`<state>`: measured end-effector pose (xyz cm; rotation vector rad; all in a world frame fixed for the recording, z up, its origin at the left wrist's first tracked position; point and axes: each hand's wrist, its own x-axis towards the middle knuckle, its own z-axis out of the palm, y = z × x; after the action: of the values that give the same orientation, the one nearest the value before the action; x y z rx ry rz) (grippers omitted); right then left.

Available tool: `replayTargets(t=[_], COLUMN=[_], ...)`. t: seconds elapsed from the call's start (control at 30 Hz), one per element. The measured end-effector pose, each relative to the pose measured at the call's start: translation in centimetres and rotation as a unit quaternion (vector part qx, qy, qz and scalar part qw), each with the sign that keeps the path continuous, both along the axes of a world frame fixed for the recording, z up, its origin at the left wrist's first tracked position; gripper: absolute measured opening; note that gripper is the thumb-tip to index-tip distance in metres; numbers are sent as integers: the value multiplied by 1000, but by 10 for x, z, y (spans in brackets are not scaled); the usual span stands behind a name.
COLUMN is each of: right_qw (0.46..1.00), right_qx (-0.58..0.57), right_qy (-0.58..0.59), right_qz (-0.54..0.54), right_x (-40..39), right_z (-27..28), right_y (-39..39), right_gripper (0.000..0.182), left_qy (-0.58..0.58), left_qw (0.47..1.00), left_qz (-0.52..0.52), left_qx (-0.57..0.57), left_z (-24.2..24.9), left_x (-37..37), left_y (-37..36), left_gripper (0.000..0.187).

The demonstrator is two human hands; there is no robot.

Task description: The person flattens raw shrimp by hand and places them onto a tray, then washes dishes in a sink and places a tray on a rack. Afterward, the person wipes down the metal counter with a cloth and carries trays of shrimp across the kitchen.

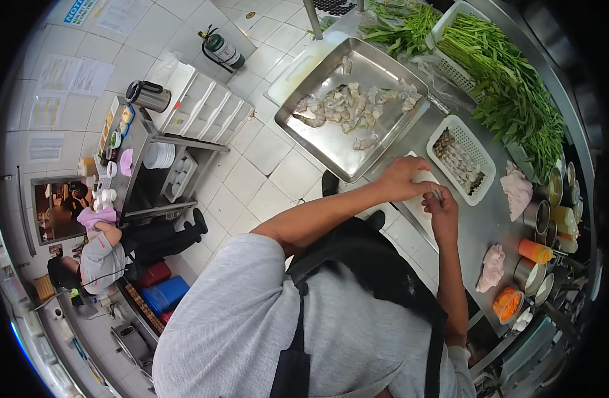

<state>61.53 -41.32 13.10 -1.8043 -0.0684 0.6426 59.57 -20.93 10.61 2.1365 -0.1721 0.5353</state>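
My left hand [404, 178] and my right hand [442, 211] meet above a white board [422, 211] on the steel counter. Between their fingertips is a small greyish shrimp [438, 194], mostly hidden by the fingers. The right fingers pinch it from below, and the left fingers curl against it from the other side. Just right of the hands, a white perforated basket [488, 174] holds rows of shrimp. Up and to the left, a big steel tray [317, 140] contains a loose pile of peeled-looking shrimp [351, 109].
Leafy greens [510, 79] fill the upper right. Pale meat pieces [516, 191] lie beside sauce containers [535, 251] and a tub of orange slices [508, 304]. Another person [104, 262] stands at the left near a steel shelf unit [168, 142]; a fire extinguisher [223, 50] is farther back.
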Motion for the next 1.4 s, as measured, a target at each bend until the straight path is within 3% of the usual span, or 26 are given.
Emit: replayTargets(t=[0.07,0.1,0.13,0.17,0.2,0.23,0.27,0.3,0.33,0.37,0.47,0.6,0.67,0.8,1.07,1.4], right_qw=[996,993,989,989,999,997,996,971,916,916,904,937,940,940,887,861], right_qx=[56,79,101,100,15,-71,-74,-154,-231,-238,-236,-191,-185,-170,-259,-255], right_qy=[58,73,88,87,25,-37,-36,-179,-313,-309,-348,-288,-286,-296,-370,-410], right_qz=[-23,-40,-59,-66,-39,-12,-21,39,100,93,76,48,34,18,95,160], right_x=[4,5,6,5,3,2,0,-2,-4,-8,-12,-9,-9,-13,-15,-6], right_z=[-10,-8,-7,-8,-11,-15,-27,-45,-46,-47,-45,-53,-59,-56,-55,-56], right_y=[-11,-12,-14,-15,-16,-19,-20,-21,-19,-18,-17,-28,-34,-36,-35,-52], right_gripper=[31,31,31,31,29,28,28,28,28,33,30,22,16,8,6,10], left_qy=[59,182,297,318,320,269,209,208,176,138,71,108,65,51,90,71], left_qw=[996,952,861,877,875,932,965,964,968,957,967,966,976,977,967,962], left_qz=[-55,-129,-196,-174,-181,-169,-154,-164,-150,-132,-129,-149,-172,-172,-181,-183], left_qx=[-44,-209,-362,-317,-316,-176,-33,-34,94,220,207,180,117,114,153,189], left_z=[-4,-14,-22,-30,-29,-26,-22,-24,-28,-31,-26,-31,-44,-48,-45,-34], left_x=[-2,2,5,7,8,9,9,8,7,7,2,5,9,8,12,10], left_y=[-4,-3,-1,0,3,8,9,8,7,4,-10,-24,-27,-37,-40,-40], left_gripper=[51,47,43,31,31,29,28,28,29,30,32,27,21,14,11,13])
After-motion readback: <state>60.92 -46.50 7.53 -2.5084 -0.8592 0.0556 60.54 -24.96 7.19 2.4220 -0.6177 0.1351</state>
